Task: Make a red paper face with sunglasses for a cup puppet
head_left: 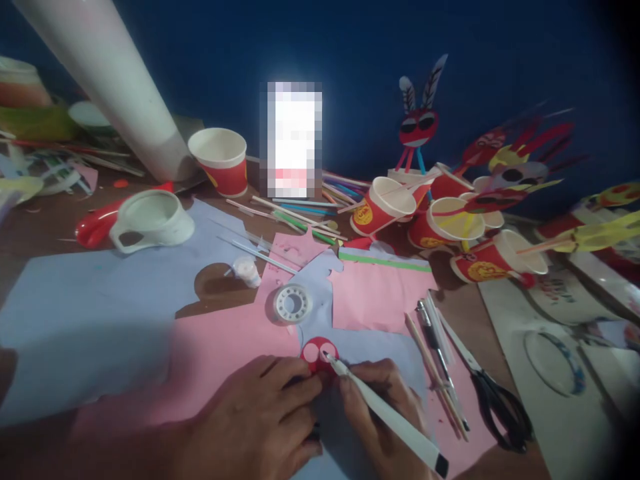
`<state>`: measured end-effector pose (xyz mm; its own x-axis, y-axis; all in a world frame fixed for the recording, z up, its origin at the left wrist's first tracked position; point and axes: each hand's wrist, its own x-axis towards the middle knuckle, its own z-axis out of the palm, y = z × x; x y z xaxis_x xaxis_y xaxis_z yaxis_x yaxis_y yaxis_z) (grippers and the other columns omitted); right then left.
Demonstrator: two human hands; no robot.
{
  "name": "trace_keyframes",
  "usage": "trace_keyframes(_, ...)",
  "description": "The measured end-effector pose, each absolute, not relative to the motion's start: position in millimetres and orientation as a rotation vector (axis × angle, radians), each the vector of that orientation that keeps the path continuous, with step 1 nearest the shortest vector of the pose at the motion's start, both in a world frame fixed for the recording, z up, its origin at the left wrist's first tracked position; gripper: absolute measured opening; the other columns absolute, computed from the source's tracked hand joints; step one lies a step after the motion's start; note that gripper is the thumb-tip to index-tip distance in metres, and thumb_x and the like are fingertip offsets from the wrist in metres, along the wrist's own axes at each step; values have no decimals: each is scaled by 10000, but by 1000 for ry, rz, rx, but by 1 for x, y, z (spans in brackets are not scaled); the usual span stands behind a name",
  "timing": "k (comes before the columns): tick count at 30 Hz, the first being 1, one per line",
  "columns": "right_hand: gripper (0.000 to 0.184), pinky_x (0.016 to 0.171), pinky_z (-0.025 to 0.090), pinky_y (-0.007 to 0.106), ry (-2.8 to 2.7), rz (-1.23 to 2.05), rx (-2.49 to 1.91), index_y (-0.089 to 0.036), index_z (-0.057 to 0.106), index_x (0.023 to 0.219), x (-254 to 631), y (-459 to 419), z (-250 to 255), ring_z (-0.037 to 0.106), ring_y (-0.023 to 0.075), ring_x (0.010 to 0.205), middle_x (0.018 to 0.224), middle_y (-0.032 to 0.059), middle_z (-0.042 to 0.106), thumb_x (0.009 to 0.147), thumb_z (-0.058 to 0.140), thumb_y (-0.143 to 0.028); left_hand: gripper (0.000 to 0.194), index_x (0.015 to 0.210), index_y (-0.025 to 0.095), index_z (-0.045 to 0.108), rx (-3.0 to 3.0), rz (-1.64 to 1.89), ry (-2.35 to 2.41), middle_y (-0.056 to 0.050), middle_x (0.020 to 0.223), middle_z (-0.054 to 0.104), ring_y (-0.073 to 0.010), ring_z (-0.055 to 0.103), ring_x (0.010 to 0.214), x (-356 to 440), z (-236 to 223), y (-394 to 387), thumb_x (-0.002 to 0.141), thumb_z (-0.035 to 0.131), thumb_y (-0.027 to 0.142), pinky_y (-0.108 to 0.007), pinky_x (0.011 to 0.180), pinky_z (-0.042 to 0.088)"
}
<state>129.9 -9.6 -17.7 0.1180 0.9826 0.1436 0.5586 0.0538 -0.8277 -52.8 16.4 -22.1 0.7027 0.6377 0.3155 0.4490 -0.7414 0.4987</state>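
In the head view, at bottom centre, my right hand (383, 400) has its grip wrapped round a white marker (387, 419), tip at a red paper disc (319, 363). My left hand (265, 413) touches the disc's lower left; I cannot tell whether its grip pinches or presses. Scissors (504, 408) lie lower right.

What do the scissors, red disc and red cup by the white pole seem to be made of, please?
Scissors: blades likely metal, being silvery; smooth black handles, probably plastic. Red disc: likely matte paper or card, looking thin and flat. Red cup: probably smooth paper, given its rolled-looking rim.
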Motion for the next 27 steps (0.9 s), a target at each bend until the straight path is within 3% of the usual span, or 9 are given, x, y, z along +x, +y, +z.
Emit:
trace_keyframes(17,105,512,477,234,-1635,619,-1597,-248,516,815,130,-9,-22,599,121,507,631,-39,638,802,599,-184,195,739,217,613,2482,627,851,40,917,674,-164,535,956,-50,-18,19,884,540,325,-306,886,370)
trace_keyframes(27,81,503,489,255,-1632,657,-1621,-250,512,820,129,-9,-20,601,133,488,620,-25,655,825,579,-202,172,805,211,631,2472,620,848,15,896,675,-177,534,964,-51,-17,17,894,521,310,-321,907,381)
